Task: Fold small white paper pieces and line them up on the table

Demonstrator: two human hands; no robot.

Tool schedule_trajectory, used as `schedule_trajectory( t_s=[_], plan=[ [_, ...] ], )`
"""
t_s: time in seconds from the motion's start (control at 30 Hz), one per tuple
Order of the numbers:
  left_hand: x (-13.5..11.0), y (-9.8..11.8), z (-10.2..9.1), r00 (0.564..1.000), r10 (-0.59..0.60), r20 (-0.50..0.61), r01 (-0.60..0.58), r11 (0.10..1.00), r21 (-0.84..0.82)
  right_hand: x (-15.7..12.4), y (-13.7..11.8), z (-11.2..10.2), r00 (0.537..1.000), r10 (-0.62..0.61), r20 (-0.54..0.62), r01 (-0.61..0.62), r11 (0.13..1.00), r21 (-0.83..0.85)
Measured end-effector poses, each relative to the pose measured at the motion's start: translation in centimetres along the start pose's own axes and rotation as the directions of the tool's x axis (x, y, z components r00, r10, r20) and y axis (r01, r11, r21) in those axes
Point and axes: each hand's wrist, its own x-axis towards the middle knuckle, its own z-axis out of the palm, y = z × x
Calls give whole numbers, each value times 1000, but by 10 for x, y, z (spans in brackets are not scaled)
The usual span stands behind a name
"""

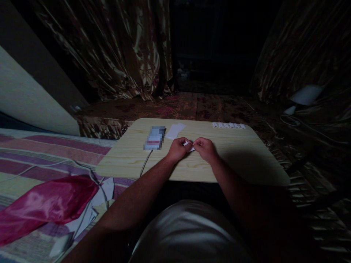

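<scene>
A small piece of white paper (190, 147) is held low over the wooden table top (131, 160), between my two hands. My left hand (178, 149) pinches its left side with thumb and fingers. From the other side, the fingers of my right hand (205, 147) close on the paper's right edge. Part of the paper is hidden behind my fingers, so its exact shape is hard to make out. Just beyond my left hand lie flat white paper strips (174, 131), overlapping each other. Several small folded white paper pieces (229, 125) stand in a row near the far right edge.
A blurred-out phone (155, 138) with a white cable (145, 163) lies on the table's left. A striped bed (52, 157) with a shiny pink cloth (52, 201) and papers is at left. Curtains (137, 47) hang behind; a small lamp (305, 95) stands at right.
</scene>
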Motion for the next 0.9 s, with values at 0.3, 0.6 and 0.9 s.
schedule_trajectory(
  t_s=[0.3,0.6,0.9],
  plan=[
    [1,-2,-1,1000,-9,22,10,998,-67,0,3,1,1000,-14,8,15,999,-46],
    [1,-2,-1,1000,-6,27,7,999,-52,-1,-1,1,999,-33,-8,33,998,-51],
    [4,-6,-2,1000,5,-24,-6,998,-68,-1,-1,1,1000,-19,-22,18,998,-54]
  ],
)
